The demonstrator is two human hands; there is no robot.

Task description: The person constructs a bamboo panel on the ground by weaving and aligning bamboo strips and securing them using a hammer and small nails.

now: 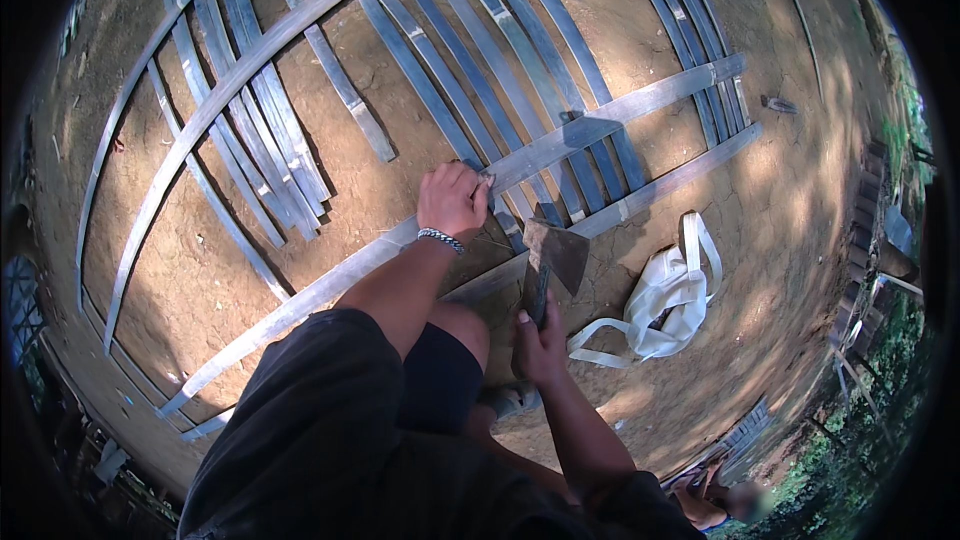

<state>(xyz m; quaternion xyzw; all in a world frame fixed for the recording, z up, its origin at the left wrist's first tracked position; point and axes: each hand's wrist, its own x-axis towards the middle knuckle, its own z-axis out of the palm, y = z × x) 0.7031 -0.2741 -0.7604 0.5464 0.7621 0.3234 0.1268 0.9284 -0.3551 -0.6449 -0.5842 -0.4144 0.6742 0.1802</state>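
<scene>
My left hand [455,202], with a braided bracelet at the wrist, is closed on the long flat bamboo slat [345,275] where it meets a crosswise slat. Its fingertips are pinched together at the slat's edge; anything small between them is too hidden to name. My right hand [541,345] is wrapped round the dark handle of a hatchet [560,255]. The hatchet's broad metal head is up, just right of my left hand and above a second long slat [655,195]. Several narrower bamboo strips [500,60] lie under the long slats, side by side.
A white cloth bag with straps [665,305] lies on the dirt ground to the right. More bamboo strips [270,130] and a curved long slat [165,180] spread out at the left. My sandalled foot [512,400] is below. Another person [700,505] is at the lower right edge.
</scene>
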